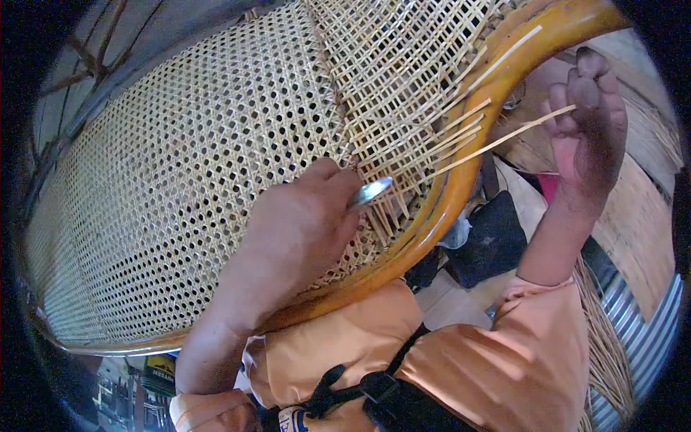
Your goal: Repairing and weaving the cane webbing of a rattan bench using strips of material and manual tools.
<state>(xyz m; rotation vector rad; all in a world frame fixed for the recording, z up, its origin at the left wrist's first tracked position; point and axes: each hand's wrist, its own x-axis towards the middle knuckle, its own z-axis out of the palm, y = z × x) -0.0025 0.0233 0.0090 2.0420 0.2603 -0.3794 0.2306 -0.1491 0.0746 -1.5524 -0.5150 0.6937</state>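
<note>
A woven cane panel fills the left and middle, set in a curved, glossy yellow-brown frame. My left hand is closed over the panel near its right corner. From its fingers sticks a shiny metal tool with a pointed tip; its handle is hidden in my grip. Loose strip ends lie beside that tip. My right hand is raised beyond the frame, fingers curled on the end of a long thin cane strip. That strip runs taut from the open-weave section across the frame.
Several short strip ends jut over the frame's inner edge. Below right are a black cloth, a bundle of long cane strands and a corrugated metal sheet. A dark green and yellow container stands at lower left.
</note>
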